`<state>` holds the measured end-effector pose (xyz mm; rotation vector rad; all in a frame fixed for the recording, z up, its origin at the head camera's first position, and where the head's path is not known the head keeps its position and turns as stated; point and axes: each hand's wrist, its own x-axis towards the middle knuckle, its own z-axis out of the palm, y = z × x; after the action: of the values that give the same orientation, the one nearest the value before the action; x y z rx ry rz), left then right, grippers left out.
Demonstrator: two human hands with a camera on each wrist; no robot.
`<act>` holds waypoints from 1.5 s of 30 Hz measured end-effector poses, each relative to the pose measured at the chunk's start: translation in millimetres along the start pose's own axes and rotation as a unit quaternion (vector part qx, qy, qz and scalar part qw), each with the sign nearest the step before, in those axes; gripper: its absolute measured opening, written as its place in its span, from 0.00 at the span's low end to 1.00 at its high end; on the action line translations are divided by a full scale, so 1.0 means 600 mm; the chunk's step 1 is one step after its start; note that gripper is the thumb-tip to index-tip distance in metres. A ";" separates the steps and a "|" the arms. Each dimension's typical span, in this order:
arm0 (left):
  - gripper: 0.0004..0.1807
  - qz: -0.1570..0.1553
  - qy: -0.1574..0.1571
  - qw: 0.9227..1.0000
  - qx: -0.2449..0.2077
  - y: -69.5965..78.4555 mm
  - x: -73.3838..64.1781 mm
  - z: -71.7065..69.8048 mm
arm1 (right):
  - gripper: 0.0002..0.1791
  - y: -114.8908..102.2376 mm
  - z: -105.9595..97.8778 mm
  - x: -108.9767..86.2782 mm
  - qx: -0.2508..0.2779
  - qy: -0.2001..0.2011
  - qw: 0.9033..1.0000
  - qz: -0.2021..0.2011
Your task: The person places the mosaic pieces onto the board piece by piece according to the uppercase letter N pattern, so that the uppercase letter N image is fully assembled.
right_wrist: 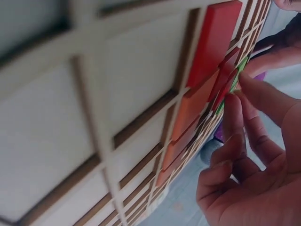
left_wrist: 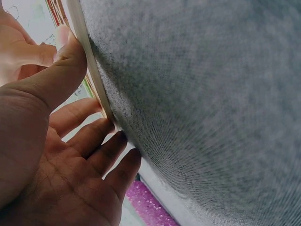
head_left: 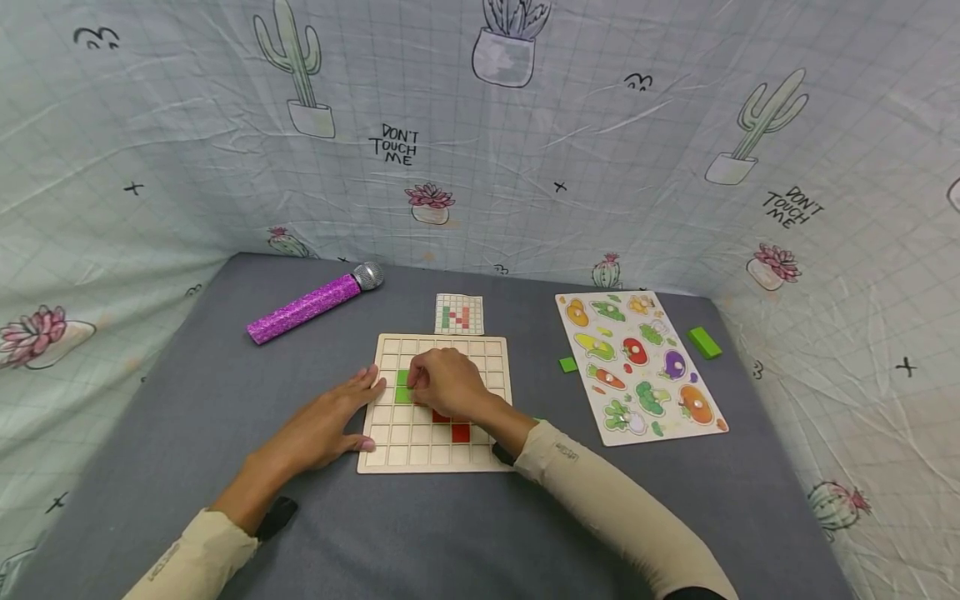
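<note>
A square wooden grid board (head_left: 408, 457) lies on the table. My left hand (head_left: 324, 427) rests along its left edge, fingers spread and thumb on the lower corner. My right hand (head_left: 448, 379) reaches over the board, thumb and fingertips pinched together at a green tile (right_wrist: 241, 66) near the left part of the grid. Two green tiles (head_left: 403, 394) show in one column there. Red tiles (head_left: 461, 432) step down diagonally to the right. Orange tiles (right_wrist: 194, 104) sit in the grid in the right wrist view, hidden by my right hand in the head view.
Behind the board lies a small pattern card (head_left: 459, 315). A glittery purple microphone (head_left: 303, 310) is at the back left. On the right are a vegetable puzzle board (head_left: 613, 392), a loose green tile (head_left: 567, 364) and a green block (head_left: 705, 342). Patterned cloth walls (head_left: 480, 167) enclose the table.
</note>
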<state>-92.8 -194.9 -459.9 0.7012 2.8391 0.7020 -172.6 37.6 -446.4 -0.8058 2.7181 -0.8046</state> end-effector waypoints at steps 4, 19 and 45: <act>0.49 0.000 0.003 1.000 -0.002 0.002 0.000 -0.002 | 0.07 0.008 -0.007 -0.007 0.019 -0.010 1.000 -0.019; 0.50 -0.005 -0.006 1.000 -0.001 0.001 0.002 -0.002 | 0.10 0.061 -0.048 -0.043 0.077 0.016 0.996 -0.038; 0.52 -0.014 -0.012 1.000 -0.001 0.003 0.004 -0.005 | 0.15 0.160 -0.123 -0.173 0.075 0.037 0.996 0.025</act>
<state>-94.7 -193.7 -456.5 0.6622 2.8216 0.6868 -153.4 195.5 -434.9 -0.6869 2.6884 -1.0329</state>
